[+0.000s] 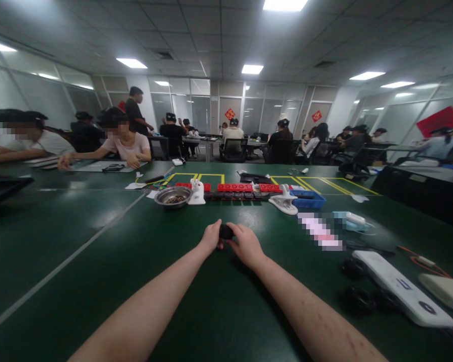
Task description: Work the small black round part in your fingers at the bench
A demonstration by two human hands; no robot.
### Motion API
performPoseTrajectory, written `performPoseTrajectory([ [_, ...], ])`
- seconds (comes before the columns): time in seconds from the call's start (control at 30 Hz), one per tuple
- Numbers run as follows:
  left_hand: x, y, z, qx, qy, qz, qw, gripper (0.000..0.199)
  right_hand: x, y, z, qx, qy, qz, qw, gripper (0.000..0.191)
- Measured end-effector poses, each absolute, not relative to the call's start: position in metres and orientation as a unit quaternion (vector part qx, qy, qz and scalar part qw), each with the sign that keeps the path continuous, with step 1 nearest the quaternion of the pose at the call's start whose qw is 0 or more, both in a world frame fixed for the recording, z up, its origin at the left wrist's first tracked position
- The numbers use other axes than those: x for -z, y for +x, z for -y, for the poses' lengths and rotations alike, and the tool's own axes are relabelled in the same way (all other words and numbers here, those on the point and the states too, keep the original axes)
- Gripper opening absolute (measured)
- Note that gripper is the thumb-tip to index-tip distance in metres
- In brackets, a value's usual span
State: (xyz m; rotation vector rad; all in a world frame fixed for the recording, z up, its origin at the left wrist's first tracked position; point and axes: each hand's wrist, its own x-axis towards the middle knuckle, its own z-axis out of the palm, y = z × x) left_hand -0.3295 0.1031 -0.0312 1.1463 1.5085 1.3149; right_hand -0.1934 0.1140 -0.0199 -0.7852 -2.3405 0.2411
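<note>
Between my two hands, just above the green table (pixel 166 281), is a small black part (pixel 225 232); its exact kind is too small to make out. My left hand (pixel 211 237) grips it from the left side, fingers closed. From the right, my right hand (pixel 246 244) pinches it with thumb and fingers. Beyond the hands runs a row of red blocks (pixel 234 187) with dark pieces (pixel 245 195) in front. A metal bowl (pixel 173 197) holding small parts stands left of that row, beside a white clamp (pixel 197 192).
Right of the row are another white clamp (pixel 284 200) and a blue tray (pixel 307 199). A white device with black wheel-like parts (pixel 403 289) lies at the near right. Yellow tape (pixel 211 176) marks the far table. A co-worker (pixel 126 143) sits across to the left.
</note>
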Motion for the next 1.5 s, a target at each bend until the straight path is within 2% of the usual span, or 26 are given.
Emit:
performPoseTrajectory([
  [0.13,0.03,-0.329,-0.103,-0.543,0.433,-0.6,0.397,0.038,0.017,-0.197,-0.103,-0.041,-0.314,0.888,0.333,0.044],
  [0.2,0.031,-0.329,-0.102,-0.557,0.431,-0.6,0.379,0.039,0.019,-0.198,-0.103,-0.074,-0.359,0.856,0.365,0.047],
  [0.3,0.032,-0.329,-0.099,-0.568,0.449,-0.597,0.346,0.042,0.025,-0.196,-0.111,-0.141,-0.433,0.813,0.362,0.036],
  [0.43,0.029,-0.328,-0.091,-0.567,0.495,-0.585,0.302,0.038,0.036,-0.192,-0.127,-0.237,-0.469,0.783,0.332,0.057],
  [0.53,0.026,-0.327,-0.085,-0.54,0.56,-0.572,0.261,0.036,0.041,-0.193,-0.132,-0.27,-0.445,0.782,0.343,0.058],
  [0.63,0.025,-0.326,-0.085,-0.518,0.599,-0.567,0.229,0.037,0.042,-0.195,-0.131,-0.269,-0.416,0.797,0.346,0.054],
  [0.8,0.028,-0.332,-0.094,-0.529,0.505,-0.599,0.326,0.042,0.037,-0.196,-0.126,-0.228,-0.368,0.828,0.356,0.024],
  [0.83,0.029,-0.333,-0.096,-0.529,0.491,-0.603,0.339,0.043,0.035,-0.196,-0.125,-0.206,-0.353,0.838,0.362,0.024],
  [0.93,0.032,-0.336,-0.102,-0.531,0.472,-0.608,0.356,0.042,0.031,-0.195,-0.118,-0.119,-0.33,0.86,0.37,0.037],
  [1.07,0.033,-0.337,-0.105,-0.532,0.466,-0.609,0.358,0.04,0.027,-0.197,-0.11,-0.044,-0.354,0.862,0.36,0.038],
  [1.17,0.033,-0.336,-0.102,-0.536,0.478,-0.61,0.334,0.04,0.026,-0.197,-0.109,-0.052,-0.378,0.844,0.376,0.042],
  [1.3,0.029,-0.334,-0.095,-0.533,0.52,-0.604,0.286,0.04,0.03,-0.196,-0.116,-0.088,-0.445,0.819,0.351,0.031],
  [1.4,0.025,-0.33,-0.088,-0.521,0.565,-0.589,0.25,0.035,0.033,-0.195,-0.122,-0.115,-0.48,0.817,0.3,0.051],
  [1.5,0.021,-0.328,-0.083,-0.488,0.624,-0.583,0.182,0.035,0.034,-0.195,-0.125,-0.135,-0.472,0.819,0.296,0.058],
])
